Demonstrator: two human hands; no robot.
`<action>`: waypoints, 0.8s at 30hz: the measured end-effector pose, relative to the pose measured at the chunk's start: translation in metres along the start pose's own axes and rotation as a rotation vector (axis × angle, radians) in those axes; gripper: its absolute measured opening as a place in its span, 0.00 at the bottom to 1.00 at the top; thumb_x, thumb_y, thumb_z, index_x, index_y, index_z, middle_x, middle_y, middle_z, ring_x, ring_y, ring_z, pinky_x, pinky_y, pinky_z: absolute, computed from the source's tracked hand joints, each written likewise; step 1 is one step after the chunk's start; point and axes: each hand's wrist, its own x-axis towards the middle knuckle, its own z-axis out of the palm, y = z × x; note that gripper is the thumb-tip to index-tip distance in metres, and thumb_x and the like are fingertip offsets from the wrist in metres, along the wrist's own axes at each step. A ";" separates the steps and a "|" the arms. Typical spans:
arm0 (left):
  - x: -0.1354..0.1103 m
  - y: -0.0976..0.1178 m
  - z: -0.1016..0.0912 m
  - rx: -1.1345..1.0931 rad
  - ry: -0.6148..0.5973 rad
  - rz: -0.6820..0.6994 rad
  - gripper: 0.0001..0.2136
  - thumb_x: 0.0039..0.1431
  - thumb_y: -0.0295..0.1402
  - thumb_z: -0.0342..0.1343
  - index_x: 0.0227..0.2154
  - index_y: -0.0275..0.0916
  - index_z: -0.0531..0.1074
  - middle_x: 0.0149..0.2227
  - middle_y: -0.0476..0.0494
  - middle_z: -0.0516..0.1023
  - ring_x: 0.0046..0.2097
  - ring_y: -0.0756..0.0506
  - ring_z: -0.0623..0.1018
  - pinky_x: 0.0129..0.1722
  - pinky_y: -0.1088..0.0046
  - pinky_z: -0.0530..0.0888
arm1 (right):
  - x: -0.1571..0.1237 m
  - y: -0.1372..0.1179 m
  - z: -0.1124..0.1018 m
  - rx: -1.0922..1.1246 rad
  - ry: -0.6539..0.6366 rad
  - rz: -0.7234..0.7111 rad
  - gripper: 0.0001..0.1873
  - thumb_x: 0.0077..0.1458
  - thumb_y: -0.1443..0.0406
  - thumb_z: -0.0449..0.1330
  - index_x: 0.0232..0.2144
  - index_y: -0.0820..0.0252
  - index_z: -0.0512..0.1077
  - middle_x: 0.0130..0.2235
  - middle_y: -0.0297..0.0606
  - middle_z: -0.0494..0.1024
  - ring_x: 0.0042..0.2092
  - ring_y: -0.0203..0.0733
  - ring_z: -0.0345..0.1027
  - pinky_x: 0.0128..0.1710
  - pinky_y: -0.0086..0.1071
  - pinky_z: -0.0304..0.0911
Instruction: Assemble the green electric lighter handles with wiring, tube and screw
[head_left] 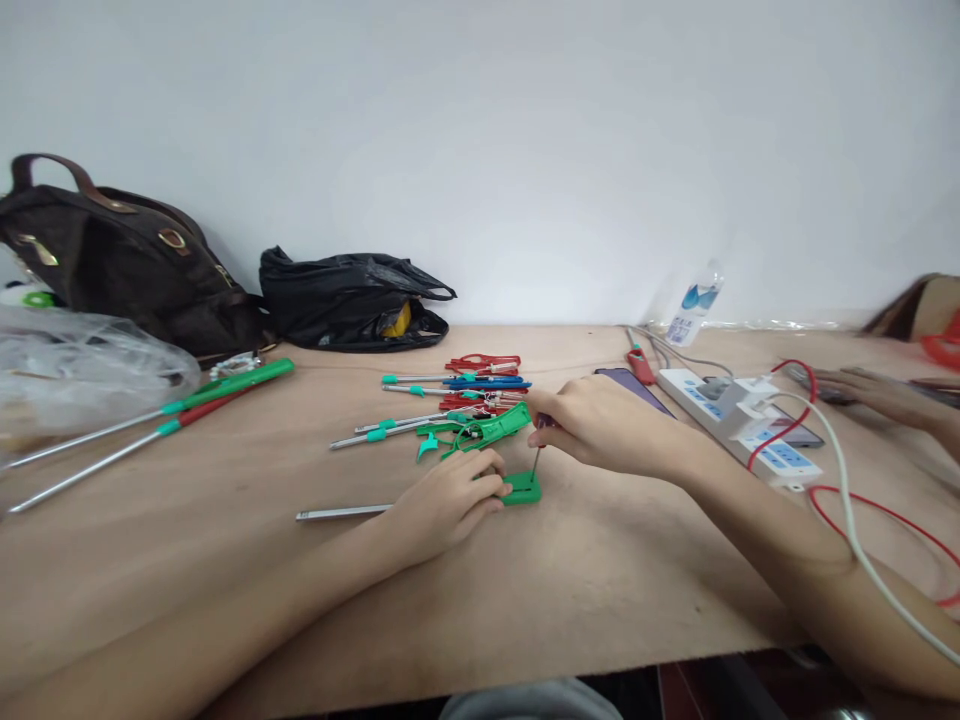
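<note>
While L hand (446,505) clamps green piece (523,490), R hand (600,425) pinches screwdriver (536,462) — tip on it.

Your plywood table (600,580): brown bag (127,260) and black plastic bag (345,300) at the back wall, two long rods (225,387) to your left, pile of red, blue, green tools (465,400) centre, green piece (523,488) in front of it, white power strip (739,420) right, water bottle (694,300) behind it.
</note>
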 end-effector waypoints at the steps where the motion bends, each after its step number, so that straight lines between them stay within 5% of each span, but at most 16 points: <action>1: 0.000 0.000 0.000 -0.002 0.001 -0.002 0.07 0.66 0.28 0.47 0.38 0.38 0.71 0.44 0.41 0.72 0.44 0.44 0.72 0.43 0.68 0.69 | 0.000 -0.001 0.000 -0.020 0.004 0.008 0.10 0.62 0.61 0.53 0.36 0.63 0.69 0.26 0.40 0.75 0.25 0.38 0.63 0.25 0.31 0.41; 9: 0.000 0.000 0.000 -0.007 -0.002 -0.009 0.06 0.65 0.27 0.48 0.37 0.37 0.71 0.43 0.42 0.72 0.44 0.44 0.72 0.42 0.69 0.68 | -0.003 -0.010 0.004 -0.080 0.023 0.046 0.12 0.63 0.60 0.53 0.35 0.63 0.68 0.26 0.43 0.76 0.26 0.43 0.66 0.25 0.33 0.40; 16: -0.001 0.000 -0.002 0.000 -0.010 -0.002 0.05 0.65 0.27 0.49 0.38 0.37 0.70 0.44 0.42 0.71 0.45 0.44 0.72 0.42 0.69 0.68 | -0.009 0.000 0.002 0.184 -0.055 -0.162 0.03 0.60 0.71 0.52 0.37 0.62 0.64 0.36 0.42 0.77 0.36 0.41 0.69 0.30 0.30 0.52; 24: 0.000 -0.001 0.000 -0.006 0.000 0.007 0.06 0.66 0.28 0.48 0.37 0.38 0.70 0.44 0.42 0.71 0.45 0.44 0.72 0.43 0.69 0.68 | -0.005 -0.003 0.006 0.155 -0.019 -0.032 0.03 0.59 0.69 0.53 0.36 0.62 0.65 0.30 0.41 0.76 0.31 0.41 0.67 0.28 0.30 0.49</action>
